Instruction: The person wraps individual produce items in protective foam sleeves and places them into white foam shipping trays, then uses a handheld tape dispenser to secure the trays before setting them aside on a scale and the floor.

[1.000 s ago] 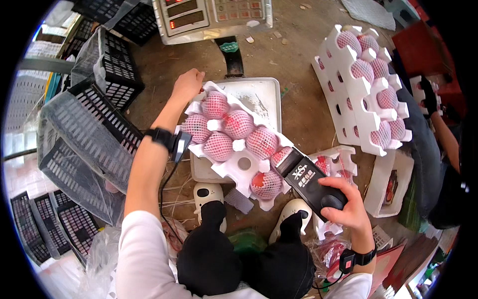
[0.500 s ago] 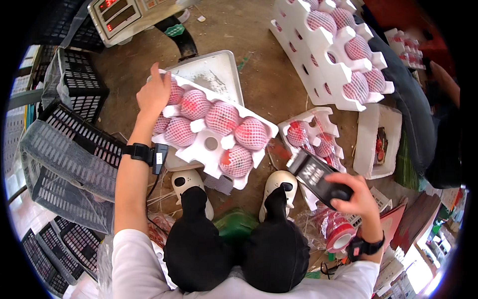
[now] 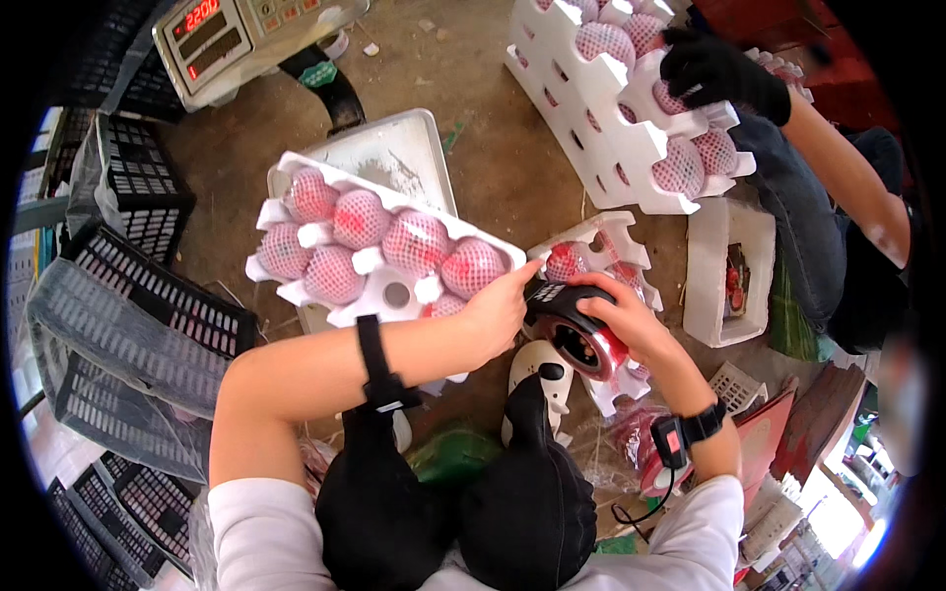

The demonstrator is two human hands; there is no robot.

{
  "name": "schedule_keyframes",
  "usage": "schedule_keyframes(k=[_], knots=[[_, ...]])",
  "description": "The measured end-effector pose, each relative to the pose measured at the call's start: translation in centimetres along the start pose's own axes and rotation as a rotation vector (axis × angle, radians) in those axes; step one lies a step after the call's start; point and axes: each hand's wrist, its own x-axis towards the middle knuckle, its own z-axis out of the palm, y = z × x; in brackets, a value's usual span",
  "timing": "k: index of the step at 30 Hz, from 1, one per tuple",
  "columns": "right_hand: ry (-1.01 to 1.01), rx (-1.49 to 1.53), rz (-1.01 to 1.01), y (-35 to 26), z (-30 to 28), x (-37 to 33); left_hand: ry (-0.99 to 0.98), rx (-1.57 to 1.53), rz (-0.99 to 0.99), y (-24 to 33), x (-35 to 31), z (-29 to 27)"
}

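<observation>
Brown floor; pale metal scale platform seemingly propping white foam tray of round pink-netted fruit, left of centre. Right hand is clamping black plastic tape dispenser, centre, presumably steadying it; left hand is sitting at its front, closure unclear.

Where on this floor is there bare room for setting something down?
The widest nearly bare patch is the brown floor between the scale pan and the stacked trays of netted fruit. Another, smaller, lies between the black crates and the scale pan. It is crowded at the right hand, with the left hand, tape dispenser and low fruit tray close by.
</observation>
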Motion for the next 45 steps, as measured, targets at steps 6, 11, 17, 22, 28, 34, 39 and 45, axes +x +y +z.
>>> schedule_keyframes(k=[6,11,17,22,28,34,39,45], knots=[[0.201,-0.205,-0.451,4.0,-1.7,-11.7,0.396,-1.120,-0.282,0.3,-4.5,0.4],[-0.153,-0.180,-0.697,4.6,2.0,-11.6,0.511,-2.794,-0.162,6.1,-9.3,3.2],[-0.319,-0.252,-0.549,0.4,6.5,-9.8,0.937,-2.082,-0.891,6.6,-14.9,7.6],[-0.313,-0.097,-0.327,-4.0,8.3,-10.5,0.949,-0.914,-1.735,-3.9,-26.8,20.4],[-0.274,-0.226,-0.370,-5.0,9.1,-9.4,0.858,-1.421,-1.165,-6.4,-23.1,32.3],[-0.264,-0.317,-0.384,-4.4,8.6,-8.8,0.649,-1.133,-1.609,-7.0,-23.6,27.9],[-0.285,-0.436,-0.465,-4.1,8.4,-7.7,0.507,-0.950,-1.673,-4.9,-21.3,20.5],[-0.347,-0.535,-0.471,-3.1,4.8,-9.9,0.346,-0.783,-1.768,-3.4,-18.6,18.6]])
